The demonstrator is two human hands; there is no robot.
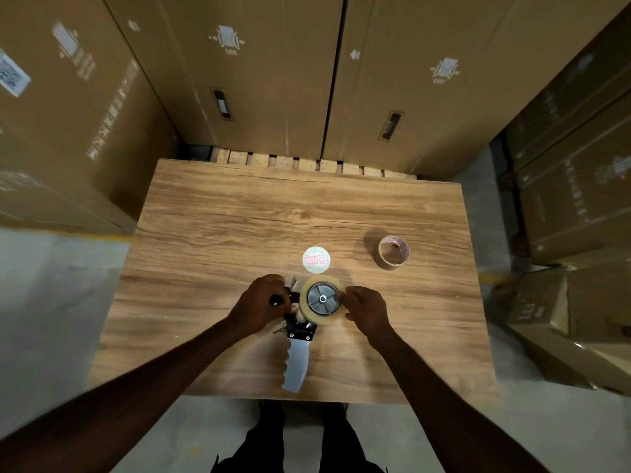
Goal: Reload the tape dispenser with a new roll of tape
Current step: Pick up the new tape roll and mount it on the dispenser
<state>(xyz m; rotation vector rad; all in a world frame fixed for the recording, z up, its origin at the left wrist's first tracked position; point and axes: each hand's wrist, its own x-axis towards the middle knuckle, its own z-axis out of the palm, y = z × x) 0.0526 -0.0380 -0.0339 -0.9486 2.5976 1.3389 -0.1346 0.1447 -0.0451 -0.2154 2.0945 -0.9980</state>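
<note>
A hand-held tape dispenser [296,360] lies flat on the wooden table [259,213], its grey handle pointing toward me. A clear roll of tape [322,318] sits around the dispenser's grey hub wheel. My left hand [261,303] is closed over the dispenser's black front end, left of the roll. My right hand [367,310] pinches the roll's right edge with its fingertips. An empty brown cardboard tape core [393,251] stands on the table to the far right.
A round white disc with red print [316,259] lies just beyond the dispenser. Tall cardboard boxes [273,80] wall in the table at the back and both sides. More boxes [563,322] are stacked low at the right. My legs are below the table's near edge.
</note>
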